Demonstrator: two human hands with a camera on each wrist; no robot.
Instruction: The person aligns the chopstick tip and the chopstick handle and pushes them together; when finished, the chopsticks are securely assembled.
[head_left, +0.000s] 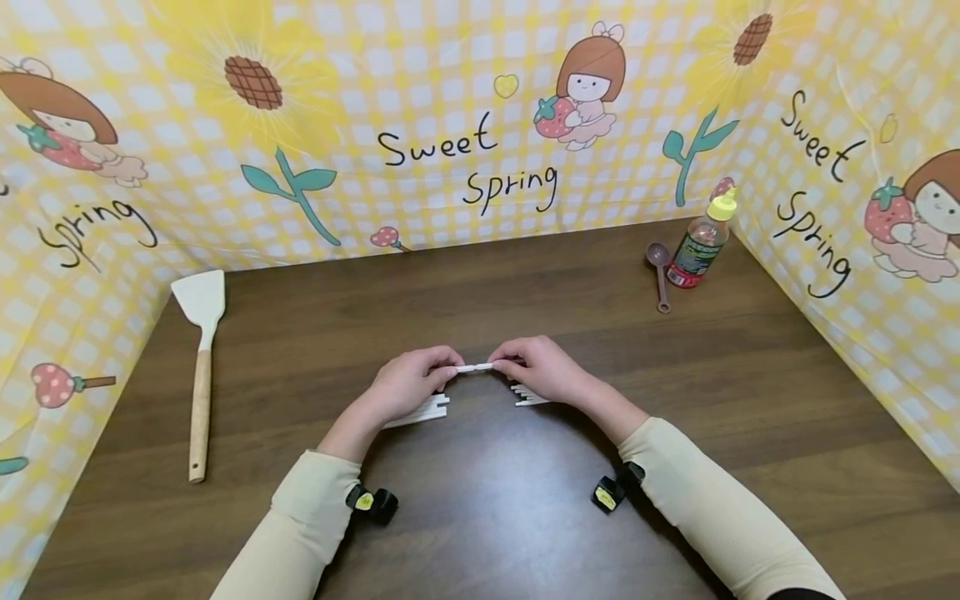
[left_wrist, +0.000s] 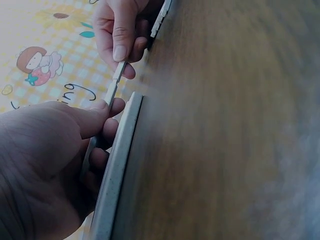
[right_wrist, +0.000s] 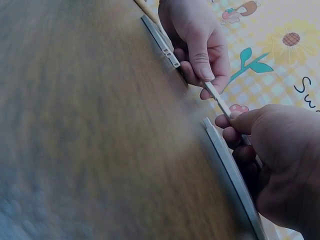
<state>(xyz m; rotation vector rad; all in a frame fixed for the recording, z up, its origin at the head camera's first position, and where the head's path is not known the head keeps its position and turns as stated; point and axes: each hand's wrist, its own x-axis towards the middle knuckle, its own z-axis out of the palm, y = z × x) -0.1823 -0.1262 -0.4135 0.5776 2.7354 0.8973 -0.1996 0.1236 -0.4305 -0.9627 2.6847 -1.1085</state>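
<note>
My left hand [head_left: 408, 385] and right hand [head_left: 546, 369] face each other over the table. Between thumb and fingers, each pinches one end of a thin white strip [head_left: 475, 367]. A notch or joint shows near its middle; whether it is one piece or two pieces meeting there, I cannot tell. Beside and partly under the left hand lies a white slatted piece [head_left: 427, 412] with stepped ends. A similar white slatted piece [head_left: 529, 398] lies by the right hand, partly covered by it. In the left wrist view, a long pale bar [left_wrist: 120, 150] runs alongside the left fingers.
At the left lies a white spatula [head_left: 201, 375] with a wooden handle. Toward the back right, a brown measuring spoon [head_left: 660, 271] lies beside an upright bottle [head_left: 697, 250] with a yellow cap. Yellow checked cloth [head_left: 442, 83] walls the back and sides of the brown table [head_left: 480, 517].
</note>
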